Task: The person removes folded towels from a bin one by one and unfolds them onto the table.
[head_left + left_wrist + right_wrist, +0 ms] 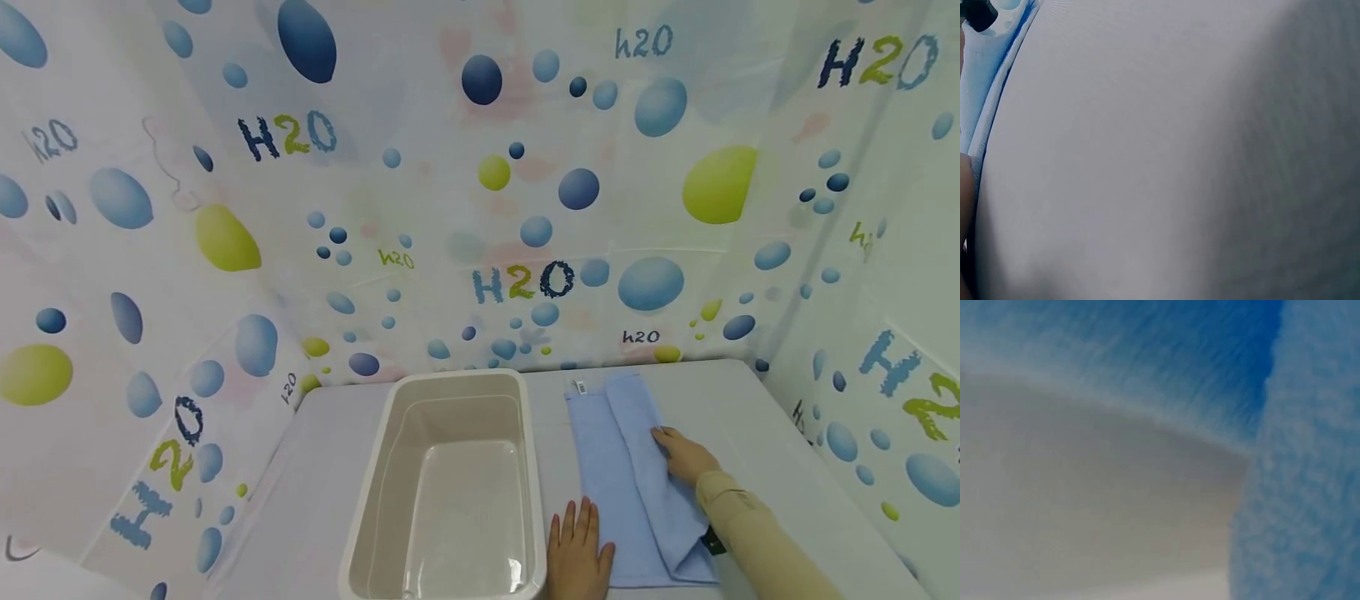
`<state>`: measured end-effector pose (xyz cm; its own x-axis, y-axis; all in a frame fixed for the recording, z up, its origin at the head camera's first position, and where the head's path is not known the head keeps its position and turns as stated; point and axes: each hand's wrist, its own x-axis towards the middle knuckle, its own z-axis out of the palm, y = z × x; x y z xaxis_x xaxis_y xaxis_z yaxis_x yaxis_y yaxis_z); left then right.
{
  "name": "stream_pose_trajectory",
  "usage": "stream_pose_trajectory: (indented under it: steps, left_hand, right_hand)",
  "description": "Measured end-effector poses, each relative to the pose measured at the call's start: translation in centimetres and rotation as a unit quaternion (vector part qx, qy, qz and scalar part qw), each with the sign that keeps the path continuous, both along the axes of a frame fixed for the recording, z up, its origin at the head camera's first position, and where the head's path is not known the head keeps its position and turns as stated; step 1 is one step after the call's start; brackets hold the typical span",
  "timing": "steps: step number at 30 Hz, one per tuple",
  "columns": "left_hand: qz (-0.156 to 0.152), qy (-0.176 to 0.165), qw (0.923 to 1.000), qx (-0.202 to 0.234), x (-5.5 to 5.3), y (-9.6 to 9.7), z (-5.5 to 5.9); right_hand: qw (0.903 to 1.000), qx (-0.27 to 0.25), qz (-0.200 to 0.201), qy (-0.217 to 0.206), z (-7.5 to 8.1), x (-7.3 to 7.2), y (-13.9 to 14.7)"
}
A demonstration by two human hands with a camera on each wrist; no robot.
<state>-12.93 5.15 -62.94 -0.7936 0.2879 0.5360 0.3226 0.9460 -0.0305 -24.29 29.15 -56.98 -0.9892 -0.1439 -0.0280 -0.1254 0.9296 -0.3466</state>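
A light blue towel (611,500) lies lengthwise on the white table, its right part doubled over toward the left. My right hand (686,458) grips the towel's right edge about midway along, fingers bent at the folded layer. In the right wrist view the towel (1304,462) fills the right side, very close and blurred. My left hand (577,554) rests flat near the towel's lower left edge, fingers spread and pointing away from me. The left wrist view shows a strip of the towel (988,81) at its left edge.
A beige plastic basin (405,396) stands left of the towel, close beside my left hand. A small white tag (581,387) sticks out at the towel's far left corner. Patterned curtains (435,200) with bubbles and lettering surround the table (322,475) at the back and sides.
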Motion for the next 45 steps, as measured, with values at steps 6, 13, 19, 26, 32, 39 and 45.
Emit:
stream_pose_trajectory:
  steps: [6, 13, 19, 26, 32, 39, 45]
  left_hand:
    - [-0.002, 0.007, 1.0, 0.002, -0.2, 0.0, -0.4]
    - [-0.007, 0.016, 0.9998, 0.007, -0.4, 0.1, -0.6]
    - [-0.007, 0.02, 0.9998, 0.005, -0.5, 0.0, -0.7]
    - [-0.007, 0.016, 0.9998, -0.014, -0.4, -0.1, -0.8]
    - [-0.005, 0.02, 0.9996, -0.02, -0.5, -0.1, -0.9]
    - [-0.006, 0.016, 0.9996, -0.021, -0.6, -0.2, -0.9]
    - [0.001, 0.023, 0.9994, -0.026, -0.6, -0.2, -1.2]
  right_hand:
    - [0.9998, 0.017, -0.007, 0.006, -0.2, 0.1, 1.4]
    - [0.9983, 0.036, -0.041, -0.022, 0.4, 0.9, 3.0]
    - [0.9968, 0.053, -0.05, -0.035, 0.9, 1.4, 4.5]
    - [0.9944, 0.082, -0.057, -0.034, 1.0, 1.9, 6.6]
    - [0.9934, 0.092, -0.061, -0.034, 1.0, 2.2, 8.3]
    - [0.9929, 0.084, -0.074, -0.04, 1.5, 2.7, 9.3]
    - [0.991, 0.071, -0.09, -0.069, 1.8, 2.9, 10.0]
